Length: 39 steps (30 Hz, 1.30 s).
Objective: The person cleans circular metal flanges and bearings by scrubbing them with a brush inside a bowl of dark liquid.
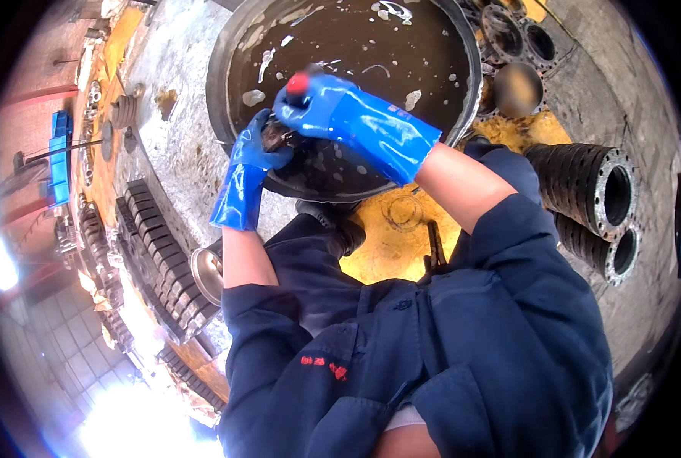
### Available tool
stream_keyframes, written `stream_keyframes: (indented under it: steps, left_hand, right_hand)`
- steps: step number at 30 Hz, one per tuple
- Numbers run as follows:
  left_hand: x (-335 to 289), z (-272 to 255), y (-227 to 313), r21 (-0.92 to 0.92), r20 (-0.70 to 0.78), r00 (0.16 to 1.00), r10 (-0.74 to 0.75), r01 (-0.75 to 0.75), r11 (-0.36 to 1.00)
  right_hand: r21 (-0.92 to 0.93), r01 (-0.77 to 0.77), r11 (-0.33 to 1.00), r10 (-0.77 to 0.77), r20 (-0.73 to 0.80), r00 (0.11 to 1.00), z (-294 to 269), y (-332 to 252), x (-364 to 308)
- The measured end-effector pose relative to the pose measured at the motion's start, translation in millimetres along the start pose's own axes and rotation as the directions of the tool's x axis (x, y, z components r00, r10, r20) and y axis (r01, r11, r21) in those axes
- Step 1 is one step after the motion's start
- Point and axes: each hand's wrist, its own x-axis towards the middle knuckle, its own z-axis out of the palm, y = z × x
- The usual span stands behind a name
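Both my hands wear long, shiny blue rubber gloves and meet over the left side of a round basin (217, 57) of murky brown liquid with patches of foam. My left hand (255, 149) is closed around a dark, wet part (277, 137) whose kind I cannot make out. Just above it, my right hand (310, 105) grips a tool with a red handle end (298, 83). The tool's working end is hidden by the glove and blurred, so its kind does not show.
Flanged metal cylinders (585, 191) lie stacked at the right, with more round metal parts (501, 34) beyond the basin. A row of dark blocks (165, 256) and a shiny round metal piece (207, 275) are at the left. Yellow board (401, 217) lies beneath my legs.
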Motion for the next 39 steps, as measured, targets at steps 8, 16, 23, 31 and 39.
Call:
stream_keyframes:
  steps: [8,16,23,31,39]
  left_hand:
    - [34,9,111,0.647,0.099,0.945,-0.313,0.178,0.742]
    - [48,28,112,0.635,-0.019,0.943,-0.332,0.268,0.724]
    - [-13,-7,14,0.236,-0.071,0.997,-0.016,0.033,0.971]
    - [-1,5,-18,-0.042,0.067,0.997,-0.026,0.029,0.999]
    - [-12,-8,18,0.257,0.017,1.000,-0.025,0.019,0.966]
  right_hand:
    - [-0.230,-0.467,0.854,0.451,-0.121,0.884,-25,17,2]
    - [-0.232,-0.463,0.855,0.445,-0.131,0.886,-43,18,-4]
    - [0.182,-0.277,0.943,0.270,0.063,0.961,-41,-19,10]
    - [0.087,-0.116,0.989,0.110,0.064,0.992,-5,-8,-11]
    - [0.031,-0.207,0.978,0.203,0.099,0.974,-40,-18,-5]
